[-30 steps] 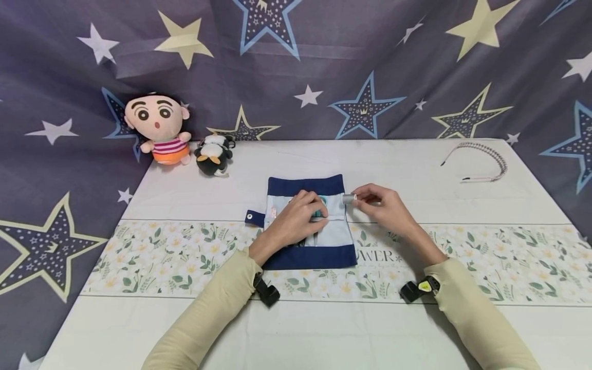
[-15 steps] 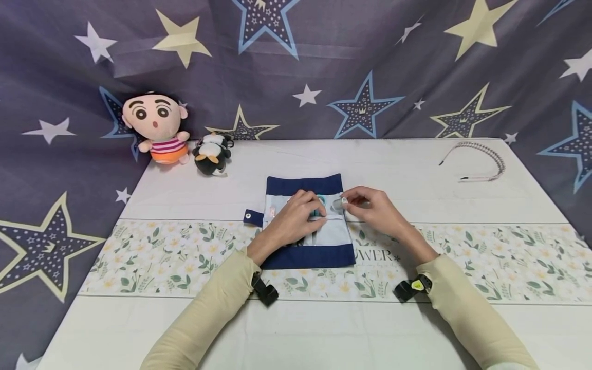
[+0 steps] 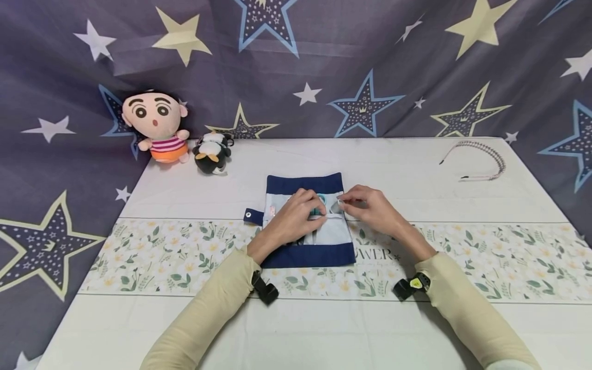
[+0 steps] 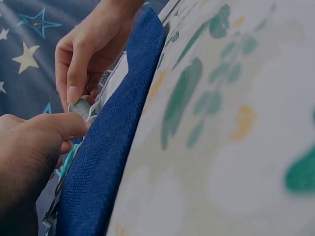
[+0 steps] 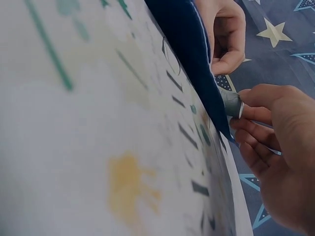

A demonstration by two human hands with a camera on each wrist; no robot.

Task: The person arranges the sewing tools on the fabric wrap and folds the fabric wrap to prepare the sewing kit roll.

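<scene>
A navy and light-blue fabric pouch (image 3: 319, 255) lies unfolded on the table, its snap tab (image 3: 253, 216) out to the left. My right hand (image 3: 371, 204) pinches a small grey thread spool (image 5: 231, 103) with a white end between thumb and fingers. The spool stands tilted at the pouch's right-hand pocket, its inner end overlapped by the pocket edge. Across the pouch's middle, my left hand (image 3: 296, 217) pinches the pocket edge (image 3: 334, 215) beside the spool. Turquoise loop handles (image 3: 322, 198) show just past the left fingers; other pocket contents are partly hidden under that hand.
A plush doll (image 3: 158, 128) and a penguin plush (image 3: 211, 154) sit at the back left of the table. A beaded headband (image 3: 497, 160) lies at the back right. Star-printed cloth (image 3: 388, 51) hangs behind the table.
The right hand has moved the spool left from beyond the pouch's right edge to the pocket, and tipped it. The left hand has stayed in place on the pouch.
</scene>
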